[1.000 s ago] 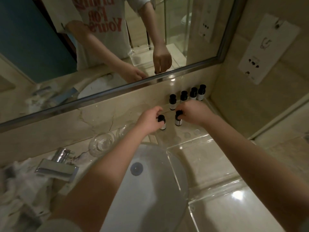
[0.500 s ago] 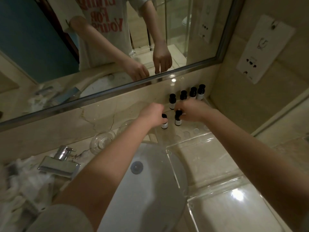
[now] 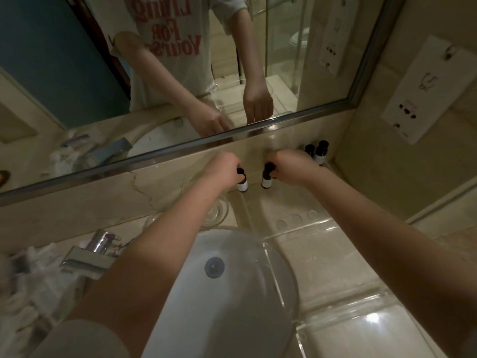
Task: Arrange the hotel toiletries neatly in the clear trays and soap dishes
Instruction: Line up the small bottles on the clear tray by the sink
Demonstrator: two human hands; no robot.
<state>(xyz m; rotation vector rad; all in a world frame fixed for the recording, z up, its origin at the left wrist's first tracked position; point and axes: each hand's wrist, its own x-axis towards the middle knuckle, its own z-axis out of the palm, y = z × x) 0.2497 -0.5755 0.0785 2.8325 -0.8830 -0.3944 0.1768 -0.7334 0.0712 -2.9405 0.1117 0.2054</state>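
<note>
Just below the mirror (image 3: 180,149), the left hand (image 3: 223,167) pinched one dark bottle (image 3: 242,183) by its cap, the right hand (image 3: 291,166) a second bottle (image 3: 265,180). Another two bottles (image 3: 320,155) stood aligned below the mirror's right corner. The soap dish (image 3: 216,215) looked unfilled, so work probably remained.

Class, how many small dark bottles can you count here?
4 bottles: one in the left hand, one in the right hand, two by the wall corner. The right hand may hide more.

A mirror (image 3: 51,73) hangs above the left hand (image 3: 223,167) and right hand (image 3: 293,166); below them a white basin (image 3: 232,319); farther left a chrome tap (image 3: 85,259) and perhaps crumpled towels (image 3: 33,288).
</note>
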